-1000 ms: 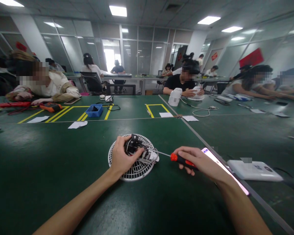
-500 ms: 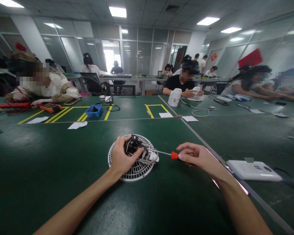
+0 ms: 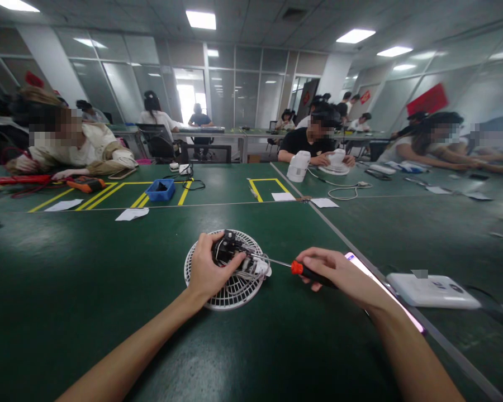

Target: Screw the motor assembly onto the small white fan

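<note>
On the green table a white round fan grille (image 3: pixel 226 301) lies flat. Across it rests a black fan motor assembly (image 3: pixel 230 239) with pale wires and a white part (image 3: pixel 263 268) at its right. My left hand (image 3: pixel 209 268) is wrapped round the motor from the left, the thumb on its near side. A screwdriver (image 3: pixel 297 267) with a red and black handle is gripped in my right hand (image 3: pixel 324 268). Its shaft slopes slightly up to the left, and the tip reaches the motor beside my left thumb; the exact contact point is too small to make out.
A phone (image 3: pixel 385 290) with a lit screen lies under my right forearm, a white device (image 3: pixel 436 291) beyond it. Ahead are a blue bin (image 3: pixel 161 190), paper slips (image 3: pixel 133 214) and a white fan body (image 3: pixel 298 167). Co-workers sit across the table, one handling a white fan part (image 3: pixel 337 162).
My right hand has shifted its fingers on the screwdriver handle, from loosely spread to closed round it, and the handle has turned a little. My left hand and the motor stay in place.
</note>
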### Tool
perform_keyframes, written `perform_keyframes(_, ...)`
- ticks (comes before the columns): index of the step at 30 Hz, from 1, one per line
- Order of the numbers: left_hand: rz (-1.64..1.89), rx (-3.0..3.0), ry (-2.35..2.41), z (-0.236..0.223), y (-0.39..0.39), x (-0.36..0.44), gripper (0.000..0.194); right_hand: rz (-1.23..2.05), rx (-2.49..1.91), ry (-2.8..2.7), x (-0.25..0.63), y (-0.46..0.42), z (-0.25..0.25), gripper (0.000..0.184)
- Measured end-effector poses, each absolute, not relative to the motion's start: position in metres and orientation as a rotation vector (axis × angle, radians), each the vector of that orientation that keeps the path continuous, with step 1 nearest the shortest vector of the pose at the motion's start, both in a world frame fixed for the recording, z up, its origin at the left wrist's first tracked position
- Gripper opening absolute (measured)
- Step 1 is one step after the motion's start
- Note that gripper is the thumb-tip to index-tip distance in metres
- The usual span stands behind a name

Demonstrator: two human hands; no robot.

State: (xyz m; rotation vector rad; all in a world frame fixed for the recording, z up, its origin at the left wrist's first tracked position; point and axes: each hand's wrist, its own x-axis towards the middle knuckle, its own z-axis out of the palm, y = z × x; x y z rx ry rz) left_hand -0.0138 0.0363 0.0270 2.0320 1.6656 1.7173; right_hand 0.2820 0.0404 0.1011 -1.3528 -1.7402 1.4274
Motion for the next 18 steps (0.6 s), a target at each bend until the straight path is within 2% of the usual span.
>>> perform_keyframes(4, 1.720, 2.036, 1.663, 0.0272, 0.0356, -0.0138, 0.052, 1.555, -1.406, -1.644, 0.2794, 0.0376, 0.1034, 0.050)
perform_keyframes(8, 1.723, 2.031, 1.662, 0.0273, 0.0347, -0.0142, 0.052, 1.497, -1.421, -1.647, 0.2793, 0.0371, 0.1064, 0.045)
perform_keyframes(18, 1.711, 2.028, 1.667, 0.0293, 0.0358, -0.0140, 0.052, 1.376, -1.402, -1.663, 0.2867, 0.0399, 0.1024, 0.052)
